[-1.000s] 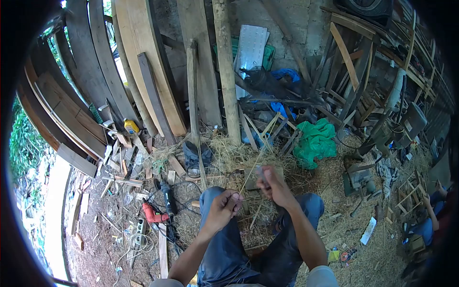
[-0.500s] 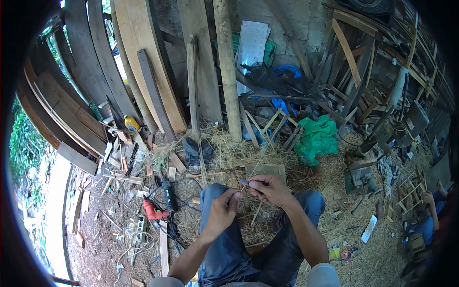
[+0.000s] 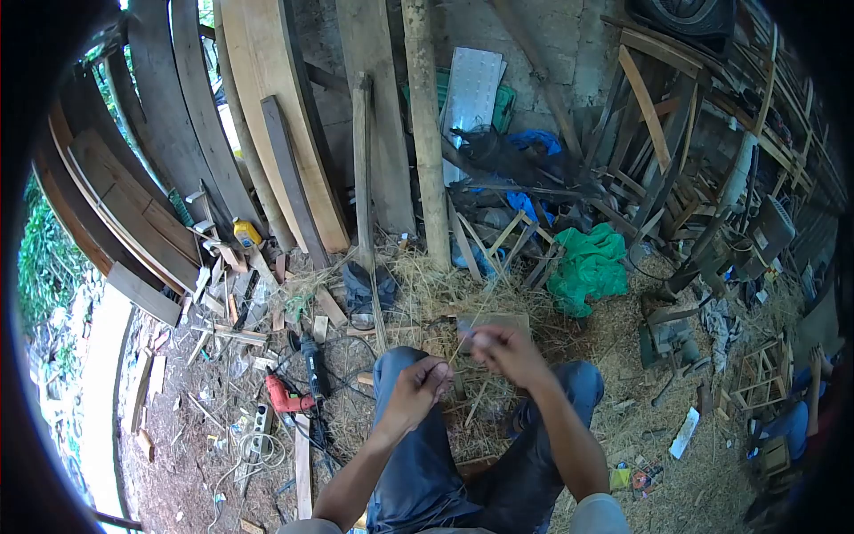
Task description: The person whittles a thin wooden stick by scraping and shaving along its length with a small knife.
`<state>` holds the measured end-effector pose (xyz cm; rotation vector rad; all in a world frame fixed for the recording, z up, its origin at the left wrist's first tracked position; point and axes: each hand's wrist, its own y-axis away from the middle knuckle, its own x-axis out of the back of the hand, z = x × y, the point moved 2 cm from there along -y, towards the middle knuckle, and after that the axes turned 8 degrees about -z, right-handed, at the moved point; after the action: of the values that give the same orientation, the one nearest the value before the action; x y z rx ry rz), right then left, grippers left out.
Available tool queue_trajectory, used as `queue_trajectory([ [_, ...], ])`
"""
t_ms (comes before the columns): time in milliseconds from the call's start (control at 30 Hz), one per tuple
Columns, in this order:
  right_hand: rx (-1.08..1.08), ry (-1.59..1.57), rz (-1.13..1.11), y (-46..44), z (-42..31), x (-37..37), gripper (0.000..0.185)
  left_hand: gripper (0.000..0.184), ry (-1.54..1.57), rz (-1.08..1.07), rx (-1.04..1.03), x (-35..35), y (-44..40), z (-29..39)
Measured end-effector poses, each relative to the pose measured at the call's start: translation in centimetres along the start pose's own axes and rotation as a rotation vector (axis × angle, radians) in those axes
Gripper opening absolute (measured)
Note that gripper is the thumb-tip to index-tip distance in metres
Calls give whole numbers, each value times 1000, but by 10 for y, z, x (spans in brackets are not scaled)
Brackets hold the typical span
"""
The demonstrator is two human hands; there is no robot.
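Above my left knee, my left hand [image 3: 422,389] is closed, its fingertips pinching a thin pale strip [image 3: 459,351] that points up and to the right. Just right of it, my right hand [image 3: 505,353] is closed on a small blade, blurred by motion, near the strip. The two hands are apart. Beneath them lie thin shavings and a flat wooden block [image 3: 503,322] on the ground, partly behind my right hand.
A red drill [image 3: 286,395], a dark angle grinder [image 3: 313,363] and a power strip [image 3: 259,425] with cords lie at left. Boards [image 3: 267,116] lean behind. A green bag [image 3: 589,267] lies right of centre. Another person's arm [image 3: 813,392] shows at far right.
Half a second ago the blade was close to my left fingertips; my right hand has since moved slightly up and right. My left hand has barely moved. The other person's arms have shifted.
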<state>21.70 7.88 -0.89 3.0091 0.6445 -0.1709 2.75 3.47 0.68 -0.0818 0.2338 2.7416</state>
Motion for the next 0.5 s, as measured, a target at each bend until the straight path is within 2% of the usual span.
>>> queue_trajectory([
  [67, -25, -38, -140, 3, -13, -27, 24, 18, 50, -31, -3, -2, -6, 1],
  [300, -145, -90, -133, -2, -7, -10, 22, 16, 92, -78, 17, -4, -4, 2],
  [500, -99, -44, -66, -7, -1, 3, 21, 20, 62, -58, 15, -7, -1, -2],
])
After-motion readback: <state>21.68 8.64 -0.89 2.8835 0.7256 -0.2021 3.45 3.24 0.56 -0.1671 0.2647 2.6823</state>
